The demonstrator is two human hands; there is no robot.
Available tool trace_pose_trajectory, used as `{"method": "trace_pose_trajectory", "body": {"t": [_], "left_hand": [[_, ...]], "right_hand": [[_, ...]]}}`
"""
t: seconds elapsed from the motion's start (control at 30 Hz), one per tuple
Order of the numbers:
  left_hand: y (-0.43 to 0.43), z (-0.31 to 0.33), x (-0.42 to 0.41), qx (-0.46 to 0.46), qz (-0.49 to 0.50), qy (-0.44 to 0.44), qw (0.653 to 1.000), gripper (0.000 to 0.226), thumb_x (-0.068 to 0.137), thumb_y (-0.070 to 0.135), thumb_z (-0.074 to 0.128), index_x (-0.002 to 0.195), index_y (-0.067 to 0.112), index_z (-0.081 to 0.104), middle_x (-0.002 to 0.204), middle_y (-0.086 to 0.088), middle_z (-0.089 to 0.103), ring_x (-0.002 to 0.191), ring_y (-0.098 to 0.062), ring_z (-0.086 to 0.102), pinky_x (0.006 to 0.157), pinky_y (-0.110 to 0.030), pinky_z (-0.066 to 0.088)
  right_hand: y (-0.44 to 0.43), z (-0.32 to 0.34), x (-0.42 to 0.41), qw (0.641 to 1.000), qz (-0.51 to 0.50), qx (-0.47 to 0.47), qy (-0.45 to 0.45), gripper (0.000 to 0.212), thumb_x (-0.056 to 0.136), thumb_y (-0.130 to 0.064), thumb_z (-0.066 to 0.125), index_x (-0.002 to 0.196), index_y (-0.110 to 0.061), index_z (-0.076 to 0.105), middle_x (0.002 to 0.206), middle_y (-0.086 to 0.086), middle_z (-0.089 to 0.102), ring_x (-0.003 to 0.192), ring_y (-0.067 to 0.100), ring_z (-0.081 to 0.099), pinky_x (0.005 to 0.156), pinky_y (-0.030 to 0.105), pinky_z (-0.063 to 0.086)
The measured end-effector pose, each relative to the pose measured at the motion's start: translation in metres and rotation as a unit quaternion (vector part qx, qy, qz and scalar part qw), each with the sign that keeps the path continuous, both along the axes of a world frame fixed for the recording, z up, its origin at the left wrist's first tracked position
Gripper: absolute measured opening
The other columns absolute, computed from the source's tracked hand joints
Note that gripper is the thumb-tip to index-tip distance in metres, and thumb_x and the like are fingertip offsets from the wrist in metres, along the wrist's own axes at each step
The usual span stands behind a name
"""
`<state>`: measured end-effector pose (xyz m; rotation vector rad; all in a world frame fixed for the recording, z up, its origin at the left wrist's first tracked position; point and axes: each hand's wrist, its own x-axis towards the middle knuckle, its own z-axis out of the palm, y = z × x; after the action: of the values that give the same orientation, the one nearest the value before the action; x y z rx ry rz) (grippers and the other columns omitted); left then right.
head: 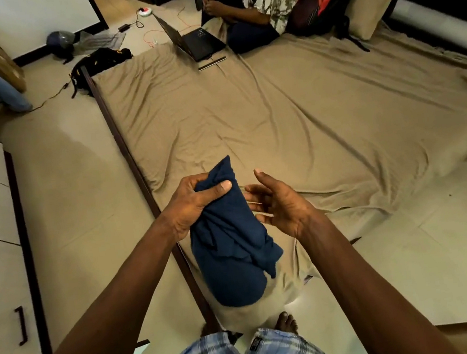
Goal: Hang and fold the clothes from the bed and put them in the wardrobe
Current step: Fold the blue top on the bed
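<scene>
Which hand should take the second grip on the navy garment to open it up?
Likely right. The right hand is open and empty beside the navy garment; the left hand grips its top.

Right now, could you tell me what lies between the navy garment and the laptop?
In the head view, only wrinkled tan sheet separates navy garment and laptop, plus a slim flat object beside the laptop.
</scene>
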<state>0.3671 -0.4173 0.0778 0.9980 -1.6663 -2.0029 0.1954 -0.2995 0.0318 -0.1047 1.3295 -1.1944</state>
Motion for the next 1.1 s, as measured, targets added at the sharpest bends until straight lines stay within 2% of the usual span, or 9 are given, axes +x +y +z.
{"method": "trace_pose_trajectory", "body": {"t": [0.1, 0.23, 0.37, 0.47, 0.63, 0.7, 0.8, 0.97, 1.1], "left_hand": [[-0.002, 0.002, 0.001, 0.008, -0.038, 0.005, 0.999, 0.019, 0.086, 0.017, 0.074, 0.099, 0.003, 0.074, 0.093, -0.006, 0.076, 0.087, -0.017, 0.072, 0.08, -0.024, 0.058], [-0.006, 0.006, 0.006, 0.004, -0.083, 0.002, 0.997, 0.025, 0.086, 0.017, 0.073, 0.103, -0.002, 0.073, 0.098, -0.008, 0.076, 0.091, -0.017, 0.072, 0.083, -0.024, 0.057], [-0.014, 0.014, 0.011, -0.017, -0.099, -0.012, 0.995, 0.039, 0.087, 0.017, 0.073, 0.112, -0.012, 0.068, 0.103, -0.012, 0.074, 0.094, -0.019, 0.071, 0.087, -0.026, 0.057], [-0.018, 0.02, 0.011, -0.028, -0.091, -0.029, 0.995, 0.031, 0.089, 0.016, 0.073, 0.108, -0.009, 0.072, 0.1, -0.009, 0.076, 0.092, -0.017, 0.072, 0.083, -0.024, 0.058], [-0.029, 0.016, 0.016, -0.108, -0.08, -0.107, 0.985, 0.014, 0.096, 0.031, 0.072, 0.1, 0.021, 0.081, 0.095, 0.001, 0.079, 0.092, -0.007, 0.073, 0.08, -0.02, 0.057], [-0.041, 0.007, 0.025, -0.229, -0.068, -0.187, 0.953, 0.021, 0.094, 0.046, 0.073, 0.11, 0.032, 0.077, 0.105, 0.012, 0.078, 0.099, -0.001, 0.071, 0.088, -0.022, 0.055], [-0.055, 0.002, 0.041, -0.313, -0.019, -0.288, 0.905, 0.006, 0.095, 0.04, 0.073, 0.09, 0.037, 0.075, 0.081, 0.021, 0.072, 0.071, -0.003, 0.068, 0.067, -0.022, 0.05], [-0.071, -0.005, 0.06, -0.464, 0.014, -0.378, 0.801, 0.027, 0.106, 0.043, 0.048, 0.093, 0.029, 0.068, 0.092, 0.0, 0.072, 0.088, -0.027, 0.069, 0.072, -0.036, 0.047], [-0.084, -0.008, 0.081, -0.433, -0.087, -0.476, 0.76, 0.05, 0.089, 0.082, 0.044, 0.111, 0.043, 0.067, 0.094, 0.009, 0.067, 0.089, -0.019, 0.065, 0.075, -0.036, 0.05]], "right_hand": [[-0.011, 0.007, -0.007, 0.999, -0.01, -0.005, 0.042, 0.065, 0.087, -0.071, 0.063, 0.118, -0.015, 0.071, 0.118, 0.001, 0.073, 0.108, 0.019, 0.064, 0.09, 0.038, 0.045], [-0.017, 0.023, -0.021, 0.992, 0.115, -0.026, 0.048, 0.059, 0.09, -0.073, 0.054, 0.107, -0.019, 0.071, 0.105, 0.001, 0.074, 0.099, 0.017, 0.064, 0.092, 0.038, 0.04], [-0.02, 0.025, -0.024, 0.982, 0.171, -0.031, 0.08, 0.047, 0.09, -0.062, 0.065, 0.109, -0.019, 0.073, 0.105, 0.003, 0.076, 0.096, 0.018, 0.068, 0.094, 0.038, 0.044], [-0.018, 0.022, -0.028, 0.99, 0.119, -0.057, 0.055, 0.031, 0.08, -0.04, 0.081, 0.097, -0.016, 0.072, 0.095, 0.006, 0.072, 0.09, 0.019, 0.066, 0.089, 0.034, 0.048], [-0.026, 0.03, -0.04, 0.987, -0.021, -0.084, 0.137, 0.013, 0.093, -0.036, 0.074, 0.093, -0.023, 0.072, 0.086, -0.007, 0.072, 0.084, 0.011, 0.064, 0.082, 0.034, 0.043], [-0.031, 0.034, -0.052, 0.975, -0.121, -0.067, 0.176, 0.015, 0.092, -0.035, 0.076, 0.089, -0.022, 0.071, 0.081, -0.007, 0.068, 0.077, 0.011, 0.059, 0.076, 0.033, 0.043], [-0.036, 0.04, -0.076, 0.943, -0.252, -0.057, 0.212, 0.02, 0.093, -0.025, 0.077, 0.077, -0.019, 0.066, 0.076, -0.002, 0.064, 0.068, 0.011, 0.057, 0.066, 0.031, 0.049], [-0.041, 0.041, -0.11, 0.908, -0.354, -0.075, 0.213, 0.024, 0.097, -0.022, 0.071, 0.076, -0.018, 0.06, 0.076, -0.002, 0.058, 0.07, 0.014, 0.054, 0.067, 0.028, 0.05], [-0.04, 0.039, -0.141, 0.886, -0.42, -0.042, 0.194, 0.023, 0.095, -0.015, 0.071, 0.08, -0.018, 0.054, 0.076, -0.006, 0.055, 0.067, 0.009, 0.053, 0.062, 0.02, 0.049]]}}
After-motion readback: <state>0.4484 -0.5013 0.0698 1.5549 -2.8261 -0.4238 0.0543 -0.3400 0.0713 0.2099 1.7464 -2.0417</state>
